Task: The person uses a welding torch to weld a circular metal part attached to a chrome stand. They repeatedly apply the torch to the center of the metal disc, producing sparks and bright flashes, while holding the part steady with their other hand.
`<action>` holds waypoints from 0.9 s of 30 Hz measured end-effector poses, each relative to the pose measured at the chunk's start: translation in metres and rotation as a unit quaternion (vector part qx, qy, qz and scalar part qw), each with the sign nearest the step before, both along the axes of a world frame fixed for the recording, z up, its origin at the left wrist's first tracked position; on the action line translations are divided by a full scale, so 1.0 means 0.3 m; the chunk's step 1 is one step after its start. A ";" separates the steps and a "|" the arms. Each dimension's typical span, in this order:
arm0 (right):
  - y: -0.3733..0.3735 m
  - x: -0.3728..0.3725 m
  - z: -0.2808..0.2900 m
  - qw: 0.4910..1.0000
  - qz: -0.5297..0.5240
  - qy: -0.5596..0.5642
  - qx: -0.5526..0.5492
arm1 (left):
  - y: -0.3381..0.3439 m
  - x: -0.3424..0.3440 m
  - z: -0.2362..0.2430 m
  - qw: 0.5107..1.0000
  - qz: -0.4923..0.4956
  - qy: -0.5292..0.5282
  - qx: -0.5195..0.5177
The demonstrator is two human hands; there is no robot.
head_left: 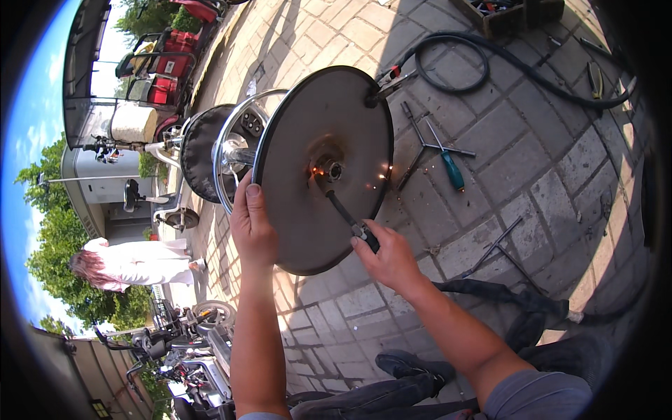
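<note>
A bar stool lies on its side in front of me, with the dark underside of its round base (294,119) facing me. My left hand (253,227) grips the lower left rim of the base, thumb on the dark face. In my right hand (386,260) is a welding torch (343,208), its bent neck reaching the central hub. Beside the hub a spot glows orange, and sparks fly to its right. A clamp (392,85) bites the upper right rim. Behind the base are a chrome foot ring (222,133) and a black padded seat (203,157).
On the paving lie a three-armed wrench (423,145), a green-handled screwdriver (451,170), another three-armed wrench (495,246), pliers (596,80) and a looped black cable (521,68). A toolbox (514,15) stands at the top. Parked scooters (189,364) and a person in white (140,262) are at left.
</note>
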State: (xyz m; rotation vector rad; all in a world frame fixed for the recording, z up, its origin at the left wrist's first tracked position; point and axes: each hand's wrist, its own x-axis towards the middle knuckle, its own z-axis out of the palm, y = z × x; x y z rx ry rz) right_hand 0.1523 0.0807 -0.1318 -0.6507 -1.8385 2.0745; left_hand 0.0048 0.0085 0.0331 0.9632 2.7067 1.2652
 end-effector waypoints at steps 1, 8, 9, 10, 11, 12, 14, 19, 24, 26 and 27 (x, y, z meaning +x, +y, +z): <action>0.004 -0.010 -0.006 1.000 -0.001 0.001 0.005 | -0.002 -0.001 -0.003 1.000 0.004 0.006 -0.003; 0.032 -0.034 0.008 1.000 -0.003 -0.006 0.009 | -0.016 -0.007 -0.019 1.000 0.013 -0.005 0.002; 0.037 -0.033 0.010 1.000 0.007 -0.009 0.000 | -0.016 -0.008 -0.019 1.000 0.012 -0.005 0.003; 0.044 -0.031 0.015 1.000 0.016 -0.012 -0.009 | -0.015 -0.010 -0.020 1.000 0.011 -0.005 0.004; 0.049 -0.030 0.017 0.999 0.025 -0.015 -0.017 | -0.015 -0.010 -0.021 1.000 0.010 -0.005 0.005; 0.050 -0.031 0.015 0.999 0.026 -0.014 -0.024 | -0.013 -0.009 -0.021 1.000 0.010 -0.006 0.001; 0.050 -0.032 0.010 0.999 0.029 -0.012 -0.036 | -0.009 -0.006 -0.018 1.000 0.009 -0.008 -0.007; 0.044 -0.030 0.000 0.999 0.027 -0.012 -0.028 | -0.009 -0.002 -0.026 1.000 0.004 0.009 -0.005; 0.042 -0.030 0.002 1.000 0.017 -0.003 -0.008 | -0.022 -0.006 -0.031 0.999 0.023 0.027 -0.022; 0.034 -0.031 -0.007 1.000 0.013 0.000 0.000 | -0.023 -0.005 -0.033 1.000 0.013 0.022 -0.014; 0.030 -0.027 -0.010 1.000 0.014 -0.002 0.004 | -0.023 -0.005 -0.033 1.000 0.008 0.020 -0.010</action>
